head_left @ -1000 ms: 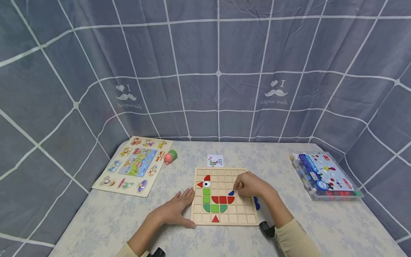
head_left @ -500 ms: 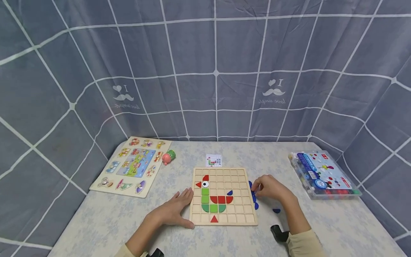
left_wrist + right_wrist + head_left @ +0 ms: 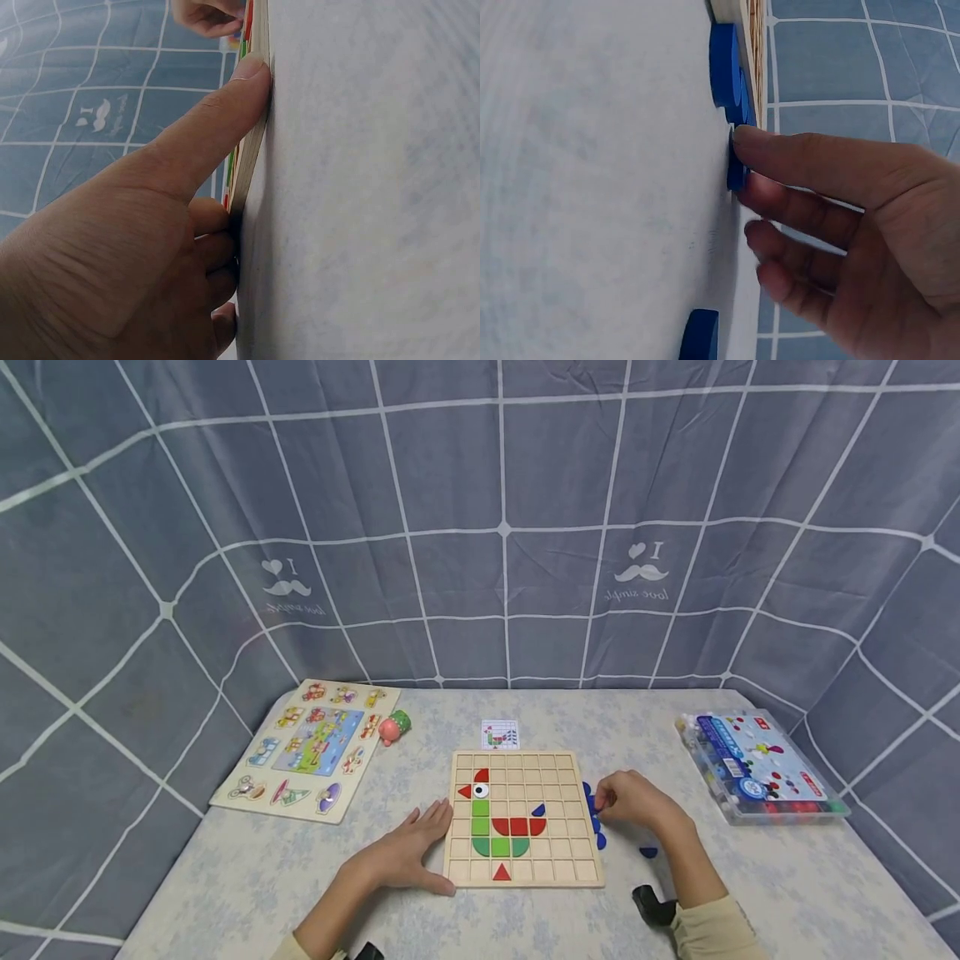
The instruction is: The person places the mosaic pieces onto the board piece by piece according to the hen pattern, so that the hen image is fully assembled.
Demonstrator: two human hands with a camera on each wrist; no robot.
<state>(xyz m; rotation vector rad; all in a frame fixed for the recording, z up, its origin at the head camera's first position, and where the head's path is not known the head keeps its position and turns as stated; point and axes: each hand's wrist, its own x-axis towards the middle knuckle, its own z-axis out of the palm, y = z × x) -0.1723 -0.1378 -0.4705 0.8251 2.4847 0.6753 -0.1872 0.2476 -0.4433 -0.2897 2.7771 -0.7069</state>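
A wooden grid board [image 3: 557,870] lies in the middle of the table, with red, green and blue pieces forming a bird-like figure. My left hand [image 3: 405,853] rests against its left edge, fingers spread; in the left wrist view the thumb [image 3: 217,112] lies along the board's side. Beyond the right edge, my right hand [image 3: 633,800] pinches a blue quarter-circle block [image 3: 736,161] between thumb and index finger, low over the table. More blue blocks [image 3: 724,66] lie beside it against the board. One blue quarter-circle [image 3: 538,810] sits in the grid above the red row.
Behind the board lies a small pattern card [image 3: 499,735]. A picture puzzle board [image 3: 251,806] and a pink-and-green toy [image 3: 394,727] are at the left. A clear plastic case [image 3: 761,768] stands at the right. A lone blue block [image 3: 648,852] lies near the right wrist.
My right hand has left the grid and moved right to the blue blocks beside the board, where it now pinches one. The left hand has stayed put.
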